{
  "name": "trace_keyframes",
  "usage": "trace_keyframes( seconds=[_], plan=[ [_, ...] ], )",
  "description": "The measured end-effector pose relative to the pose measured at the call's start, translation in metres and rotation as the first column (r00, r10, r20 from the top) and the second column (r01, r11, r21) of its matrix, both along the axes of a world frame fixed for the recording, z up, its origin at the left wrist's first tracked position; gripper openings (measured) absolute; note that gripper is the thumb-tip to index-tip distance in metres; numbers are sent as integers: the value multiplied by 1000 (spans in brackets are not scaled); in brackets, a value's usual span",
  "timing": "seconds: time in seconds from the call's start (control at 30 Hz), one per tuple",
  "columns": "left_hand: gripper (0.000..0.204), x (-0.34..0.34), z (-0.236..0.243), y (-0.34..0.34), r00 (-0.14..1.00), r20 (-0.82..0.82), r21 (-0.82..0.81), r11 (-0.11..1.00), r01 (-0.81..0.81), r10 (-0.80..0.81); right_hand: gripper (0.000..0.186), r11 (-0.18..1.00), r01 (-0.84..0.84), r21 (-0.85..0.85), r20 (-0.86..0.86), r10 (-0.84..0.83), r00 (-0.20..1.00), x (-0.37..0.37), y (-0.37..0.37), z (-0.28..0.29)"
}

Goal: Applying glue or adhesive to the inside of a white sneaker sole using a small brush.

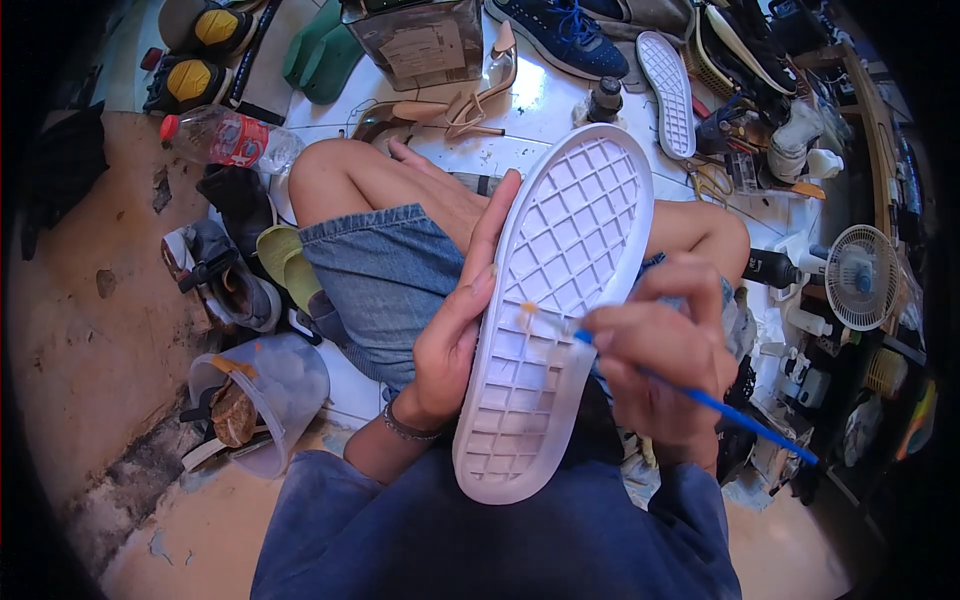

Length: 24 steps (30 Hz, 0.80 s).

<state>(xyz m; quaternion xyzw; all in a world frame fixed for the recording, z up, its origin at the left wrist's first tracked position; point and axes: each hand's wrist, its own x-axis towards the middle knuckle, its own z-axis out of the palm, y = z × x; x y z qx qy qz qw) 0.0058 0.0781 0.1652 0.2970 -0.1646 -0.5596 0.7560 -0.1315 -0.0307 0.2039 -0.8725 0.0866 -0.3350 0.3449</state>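
A white shoe sole [555, 290] is held up in front of me, its gridded face toward me and its long side tilted. My left hand [455, 340] grips the sole by its left edge, fingers stretched up along the rim and partly hidden behind it. In my right hand [665, 350] is a thin paintbrush [735, 412] with a blue handle. Its bristle tip is at the middle of the sole's grid, over the ribs; the right fingers are slightly blurred. Grid pockets in the lower half look duller than those in the upper half.
A second white sole [668, 95] lies on the tiled floor ahead, near a small dark bottle [604, 100] and a blue sneaker [565, 40]. Heeled sandals [470, 108] and a metal tin [415, 45] stand beyond my legs. A clear bucket [290, 400] tips at left; a fan [862, 277] is at right.
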Motion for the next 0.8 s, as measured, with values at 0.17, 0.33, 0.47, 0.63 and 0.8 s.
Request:
trace_keyframes(
  seconds=[0.17,0.33,0.47,0.63,0.8],
  plan=[
    [74,1,8,-1,999,41,29,999,19,-20,35,996,2,-84,-59,-7,998,6,-3,-2],
    [73,1,5,-1,999,49,5,1000,22,-22,36,999,-2,-47,-68,-1,998,-3,-6,10],
    [73,1,13,2,999,-13,65,997,39,-38,35,995,10,-95,-60,-16,998,2,-6,6],
    [74,2,12,3,999,18,122,992,43,-45,33,998,39,-53,-9,-39,999,3,-6,4],
    [75,5,14,1,999,40,87,996,26,-29,35,999,-29,-45,-114,24,993,-4,-10,17]
  ],
)
